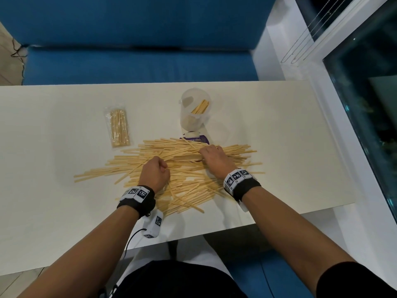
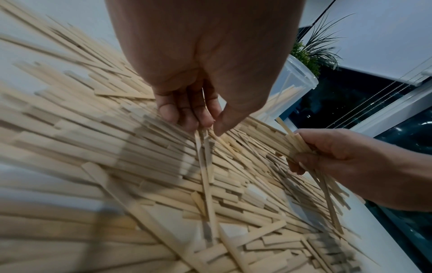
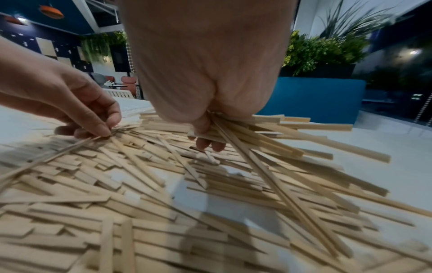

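A big loose pile of flat wooden sticks is spread across the middle of the white table. My left hand hovers over the pile's left middle, its fingertips pinching a couple of thin sticks. My right hand is at the pile's far right part, fingers curled round a bundle of sticks that fans out below it. Behind the pile a clear plastic container stands with a few sticks inside.
A sealed clear packet of sticks lies at the back left of the pile. A purple-labelled item sits between container and pile, partly covered. A blue sofa is beyond the table; a glass wall runs along the right.
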### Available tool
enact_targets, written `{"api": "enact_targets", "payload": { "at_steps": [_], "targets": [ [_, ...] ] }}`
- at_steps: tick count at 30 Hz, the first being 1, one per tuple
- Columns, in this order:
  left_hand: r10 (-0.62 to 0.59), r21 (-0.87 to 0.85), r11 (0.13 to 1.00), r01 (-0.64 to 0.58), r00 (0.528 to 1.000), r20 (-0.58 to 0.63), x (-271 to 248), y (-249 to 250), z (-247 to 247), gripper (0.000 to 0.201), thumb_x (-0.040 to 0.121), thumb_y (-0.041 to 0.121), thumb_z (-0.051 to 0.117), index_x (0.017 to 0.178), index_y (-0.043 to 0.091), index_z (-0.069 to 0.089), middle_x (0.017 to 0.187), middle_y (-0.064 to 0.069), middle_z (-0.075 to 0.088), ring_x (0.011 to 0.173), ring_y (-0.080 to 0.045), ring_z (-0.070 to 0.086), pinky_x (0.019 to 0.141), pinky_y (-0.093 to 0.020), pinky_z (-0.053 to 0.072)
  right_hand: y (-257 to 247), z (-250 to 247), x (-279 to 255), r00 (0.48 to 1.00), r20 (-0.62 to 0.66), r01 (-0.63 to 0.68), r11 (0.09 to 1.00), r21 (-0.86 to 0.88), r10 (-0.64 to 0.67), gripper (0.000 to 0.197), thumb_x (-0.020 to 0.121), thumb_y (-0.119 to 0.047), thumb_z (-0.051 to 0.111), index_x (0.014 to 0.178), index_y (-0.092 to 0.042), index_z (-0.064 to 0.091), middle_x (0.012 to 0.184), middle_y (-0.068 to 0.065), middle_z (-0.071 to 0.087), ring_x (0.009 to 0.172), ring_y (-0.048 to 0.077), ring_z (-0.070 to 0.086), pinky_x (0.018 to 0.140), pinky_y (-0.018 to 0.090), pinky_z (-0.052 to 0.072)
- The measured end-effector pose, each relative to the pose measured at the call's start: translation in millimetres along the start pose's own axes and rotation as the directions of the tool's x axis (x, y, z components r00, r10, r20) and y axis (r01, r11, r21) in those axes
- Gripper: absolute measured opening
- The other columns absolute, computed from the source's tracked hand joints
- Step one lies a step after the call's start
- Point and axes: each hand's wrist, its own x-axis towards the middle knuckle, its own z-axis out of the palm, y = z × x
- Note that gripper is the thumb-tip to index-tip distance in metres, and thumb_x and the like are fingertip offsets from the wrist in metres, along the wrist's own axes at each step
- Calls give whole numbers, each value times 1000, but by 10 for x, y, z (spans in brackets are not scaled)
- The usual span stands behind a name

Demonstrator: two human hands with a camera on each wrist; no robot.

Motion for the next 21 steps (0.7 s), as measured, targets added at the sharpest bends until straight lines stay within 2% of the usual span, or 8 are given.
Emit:
{"api": "enact_targets", "payload": {
  "at_steps": [3,5,8,11,14,16,19,21],
  "targets": [
    [9,-3,1000,-9,999,-31,2,25,6,9,88,13,64,94,16,59,79,1,63,75,-15,60,65,-28,44,21,-17,-13,998,-58,-20,999,37,22,51,85,14,53,131,-8,51,128,12,58,114,29,51,98,43,42],
    [12,-15,1000,-12,999,-43,6,57,7,9,91,16,62,98,15,58,80,2,62,76,-16,61,67,-29,44,43,-43,-30,995,-92,-34,998,57,39,49,87,13,52,130,-8,50,128,12,58,111,29,50,95,43,43],
    [29,-32,999,-31,997,-74,6,126,7,11,94,17,62,102,14,56,72,3,60,69,-16,59,62,-30,43,57,-82,-48,991,-112,-61,991,119,75,50,87,13,48,133,-7,49,131,12,56,111,29,50,96,44,43],
    [34,-75,996,-40,996,-81,17,184,14,15,96,21,64,105,13,54,68,3,60,69,-15,60,61,-29,42,31,-73,-56,993,-108,-48,995,89,57,45,87,9,49,129,-9,49,126,11,56,107,27,49,94,42,42],
    [6,-80,997,-13,996,-92,34,215,27,27,95,35,68,106,15,52,75,1,62,74,-17,62,63,-29,42,-5,-22,-61,995,-81,-52,998,44,55,37,91,3,51,125,-12,50,122,8,57,105,25,48,93,39,41],
    [-9,-66,998,0,992,-127,24,242,20,35,94,41,69,107,16,50,69,1,62,69,-14,62,63,-31,42,-6,-11,-76,996,-66,-60,998,36,62,33,95,1,49,126,-12,50,124,9,57,108,26,49,96,40,42],
    [73,-9,997,-75,986,-149,33,246,14,36,92,34,73,117,19,52,63,5,58,60,-7,57,64,-31,43,23,-13,-110,997,-53,-55,997,53,57,41,92,5,47,130,-10,50,128,11,56,113,28,49,99,43,42],
    [124,60,991,-118,987,-106,90,213,30,34,92,33,73,120,20,60,73,3,59,65,-12,57,68,-34,49,28,-14,-124,997,-63,-45,996,72,50,45,89,7,48,130,-11,50,128,10,56,113,27,48,98,42,42]
  ]
}}
